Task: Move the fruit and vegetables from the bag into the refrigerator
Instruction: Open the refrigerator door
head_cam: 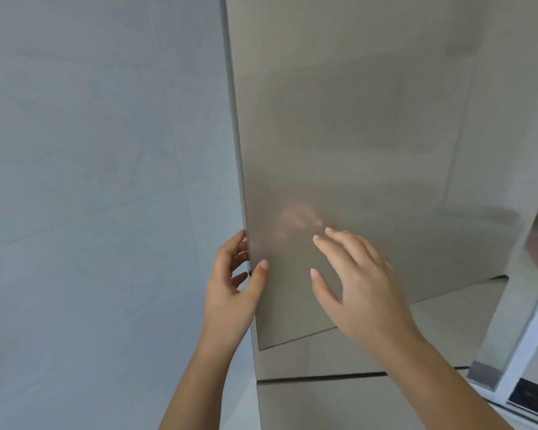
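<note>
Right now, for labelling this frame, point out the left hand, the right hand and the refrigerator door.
left hand [232, 290]: head view, by the thumb's base.
right hand [362, 283]: head view, back of the hand.
refrigerator door [354, 119]: head view, bare front panel.

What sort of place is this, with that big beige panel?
Most likely a home kitchen. The left hand grips the edge of a tall, glossy beige refrigerator door, a second door with a white inner edge stands open to the right, and large pale grey tiles cover the wall.
</note>
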Available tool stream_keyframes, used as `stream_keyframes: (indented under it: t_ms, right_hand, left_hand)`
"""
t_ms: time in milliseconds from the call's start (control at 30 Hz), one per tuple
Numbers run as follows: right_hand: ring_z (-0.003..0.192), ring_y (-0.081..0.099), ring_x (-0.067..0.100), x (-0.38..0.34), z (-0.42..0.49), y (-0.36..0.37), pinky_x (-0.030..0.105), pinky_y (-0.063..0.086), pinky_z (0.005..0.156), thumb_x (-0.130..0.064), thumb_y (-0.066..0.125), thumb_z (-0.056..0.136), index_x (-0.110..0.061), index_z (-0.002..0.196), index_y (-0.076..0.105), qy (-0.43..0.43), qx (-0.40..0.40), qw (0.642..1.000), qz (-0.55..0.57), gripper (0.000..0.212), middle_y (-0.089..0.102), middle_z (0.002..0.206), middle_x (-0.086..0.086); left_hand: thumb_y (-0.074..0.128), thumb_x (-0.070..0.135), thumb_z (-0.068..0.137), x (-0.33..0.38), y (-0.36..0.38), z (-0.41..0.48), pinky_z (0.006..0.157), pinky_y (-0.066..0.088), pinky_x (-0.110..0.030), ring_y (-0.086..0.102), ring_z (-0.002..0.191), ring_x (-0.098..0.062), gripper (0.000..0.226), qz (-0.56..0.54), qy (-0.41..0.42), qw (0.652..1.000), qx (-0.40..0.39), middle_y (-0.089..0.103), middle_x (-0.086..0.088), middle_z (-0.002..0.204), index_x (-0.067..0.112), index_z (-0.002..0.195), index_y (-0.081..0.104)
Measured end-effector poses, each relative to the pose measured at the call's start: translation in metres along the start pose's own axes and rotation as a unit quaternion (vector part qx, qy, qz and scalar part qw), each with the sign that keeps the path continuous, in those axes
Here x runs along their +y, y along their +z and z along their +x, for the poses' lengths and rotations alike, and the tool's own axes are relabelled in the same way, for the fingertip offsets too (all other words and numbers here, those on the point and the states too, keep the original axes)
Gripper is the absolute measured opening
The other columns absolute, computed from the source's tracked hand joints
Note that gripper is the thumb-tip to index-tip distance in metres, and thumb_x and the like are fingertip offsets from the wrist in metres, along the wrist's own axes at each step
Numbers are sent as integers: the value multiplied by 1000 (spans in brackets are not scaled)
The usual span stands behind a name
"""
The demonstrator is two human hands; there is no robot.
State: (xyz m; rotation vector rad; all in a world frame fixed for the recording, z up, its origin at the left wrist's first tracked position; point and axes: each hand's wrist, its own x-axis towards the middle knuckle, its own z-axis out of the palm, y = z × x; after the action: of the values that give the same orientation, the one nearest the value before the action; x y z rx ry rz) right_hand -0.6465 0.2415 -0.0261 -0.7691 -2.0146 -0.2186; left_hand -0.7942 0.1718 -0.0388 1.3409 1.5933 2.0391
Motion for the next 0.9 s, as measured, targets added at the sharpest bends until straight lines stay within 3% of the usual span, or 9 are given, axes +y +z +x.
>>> stream_keyframes:
  t_ms: [267,400,667,900]
  right_hand:
    - [102,61,27,-19,-41,-40,38,50,84,-33,45,81,-8,111,64,16,-7,1000,-16,43,64,112,9]
    - [100,62,26,-19,-58,-61,37,49,82,-34,44,81,-8,112,64,21,-18,999,-20,44,65,111,8]
    - [102,61,25,-9,-91,-112,35,49,84,-35,44,82,-9,115,61,20,-27,999,14,45,63,113,7]
    - [104,60,22,3,-128,-166,33,46,85,-37,43,83,-12,119,59,24,-58,998,29,47,62,116,3]
  left_hand:
    - [62,27,74,16,-3,-46,94,47,-37,53,113,-5,46,-28,19,999,-35,58,8,122,38,116,50]
    - [61,42,66,29,3,-71,91,48,-33,54,111,-3,49,-45,22,998,-39,59,14,120,40,115,51]
    - [60,23,73,63,26,-126,88,49,-23,53,111,-1,45,-46,18,998,-25,60,16,118,36,115,51]
    - [63,30,72,95,55,-182,90,47,-21,51,115,-1,49,-43,9,999,-13,57,17,121,34,119,50]
